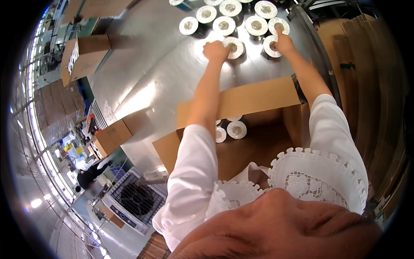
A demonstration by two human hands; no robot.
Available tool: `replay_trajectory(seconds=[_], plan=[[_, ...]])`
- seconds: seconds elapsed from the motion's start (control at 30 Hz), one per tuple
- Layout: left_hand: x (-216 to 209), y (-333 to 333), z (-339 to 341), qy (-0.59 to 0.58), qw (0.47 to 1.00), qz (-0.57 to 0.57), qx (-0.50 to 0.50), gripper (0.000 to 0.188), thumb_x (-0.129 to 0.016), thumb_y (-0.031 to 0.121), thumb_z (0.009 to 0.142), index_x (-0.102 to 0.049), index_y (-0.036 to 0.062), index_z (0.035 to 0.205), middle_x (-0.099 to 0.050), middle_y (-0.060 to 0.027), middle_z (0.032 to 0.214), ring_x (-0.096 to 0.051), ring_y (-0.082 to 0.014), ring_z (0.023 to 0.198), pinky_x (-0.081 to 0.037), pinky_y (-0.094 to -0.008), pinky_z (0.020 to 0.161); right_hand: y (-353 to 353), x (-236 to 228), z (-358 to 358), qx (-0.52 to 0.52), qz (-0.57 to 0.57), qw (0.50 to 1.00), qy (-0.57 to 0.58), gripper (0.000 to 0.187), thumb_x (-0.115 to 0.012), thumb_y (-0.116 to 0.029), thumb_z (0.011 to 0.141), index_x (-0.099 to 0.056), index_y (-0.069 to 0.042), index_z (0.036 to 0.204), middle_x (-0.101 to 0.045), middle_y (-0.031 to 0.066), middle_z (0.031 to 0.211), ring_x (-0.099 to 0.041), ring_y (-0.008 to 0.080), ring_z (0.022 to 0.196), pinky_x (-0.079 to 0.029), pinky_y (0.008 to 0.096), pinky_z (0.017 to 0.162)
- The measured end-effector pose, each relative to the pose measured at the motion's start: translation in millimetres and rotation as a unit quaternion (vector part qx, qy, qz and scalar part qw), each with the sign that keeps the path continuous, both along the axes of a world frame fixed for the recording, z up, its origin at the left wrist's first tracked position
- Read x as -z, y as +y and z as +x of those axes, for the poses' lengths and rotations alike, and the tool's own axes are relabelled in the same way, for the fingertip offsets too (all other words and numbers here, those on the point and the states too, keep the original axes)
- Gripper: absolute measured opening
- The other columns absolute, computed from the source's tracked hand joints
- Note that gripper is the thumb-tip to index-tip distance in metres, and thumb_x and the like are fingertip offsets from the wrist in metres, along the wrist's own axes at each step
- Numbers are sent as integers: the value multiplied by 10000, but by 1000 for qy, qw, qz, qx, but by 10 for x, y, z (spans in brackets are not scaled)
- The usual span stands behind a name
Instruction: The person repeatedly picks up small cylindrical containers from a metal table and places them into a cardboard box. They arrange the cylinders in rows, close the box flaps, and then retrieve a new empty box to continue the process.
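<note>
Round rolls with white tops, beige centres and dark sides stand upright on a shiny metal table. My left hand (217,51) is closed at the left side of the nearest roll (235,53), its fingertips hidden against it. My right hand (283,43) grips at two neighbouring rolls: the thumb is at the centre of the front-right roll (269,51), while a finger reaches onto the roll behind it (284,26). Below my forearms, an open cardboard box (258,96) holds a few similar rolls (236,129) at its left; my left arm hides part of them.
More rolls (224,26) stand at the table's far side. Flattened cardboard (362,86) is stacked at the right, beyond a metal edge. Other cartons (88,56) sit to the left on the metal table (142,56). A caged fan (137,200) and another person (88,176) are at lower left.
</note>
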State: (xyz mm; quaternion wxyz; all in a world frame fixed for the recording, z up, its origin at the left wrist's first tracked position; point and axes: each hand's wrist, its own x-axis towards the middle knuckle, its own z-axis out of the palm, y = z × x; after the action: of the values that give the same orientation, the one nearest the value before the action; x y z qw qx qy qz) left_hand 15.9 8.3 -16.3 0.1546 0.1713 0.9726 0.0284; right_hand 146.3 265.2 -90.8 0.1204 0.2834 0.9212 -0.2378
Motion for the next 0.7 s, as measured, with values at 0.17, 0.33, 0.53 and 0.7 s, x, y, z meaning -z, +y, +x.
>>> replay_trajectory(seconds=[0.17, 0.33, 0.53, 0.7], plan=[[-951, -659, 71, -125, 923, 328, -160, 385, -712, 327, 703, -694, 50, 969, -688, -93, 845, -640, -179, 799, -501, -291, 725, 102, -95, -60, -32, 9, 999, -19, 719, -654, -92, 723, -319, -102, 1358, -628, 243, 970, -618, 380, 914, -498, 440, 792], [-2531, -1208, 675, -357, 732, 563, -141, 279, -591, 101, 834, -622, 1, 1092, -659, -81, 983, -617, -136, 898, -495, -255, 797, 381, -564, 364, -134, -5, 987, 94, 673, -680, -115, 684, -407, -118, 1300, -631, 236, 932, -612, 391, 898, -490, 442, 778], [-2360, -1178, 1965, -600, 665, 431, -113, 377, -711, 255, 761, -652, 17, 1047, -637, -90, 980, -597, -146, 871, -484, -277, 772, 267, -2324, 715, -52, -37, 984, 167, 640, -660, -131, 703, -432, -153, 1300, -646, 152, 784, -640, 261, 713, -495, 351, 663], [-1140, -847, 2526, -405, 836, 367, 38, 413, -722, 371, 678, -666, 82, 967, -597, -137, 1006, -542, -256, 959, -431, -371, 859, -443, -3558, 1298, -5, -89, 942, 325, 640, -641, -26, 705, -431, -123, 1302, -680, 87, 826, -632, 106, 735, -510, 255, 674]])
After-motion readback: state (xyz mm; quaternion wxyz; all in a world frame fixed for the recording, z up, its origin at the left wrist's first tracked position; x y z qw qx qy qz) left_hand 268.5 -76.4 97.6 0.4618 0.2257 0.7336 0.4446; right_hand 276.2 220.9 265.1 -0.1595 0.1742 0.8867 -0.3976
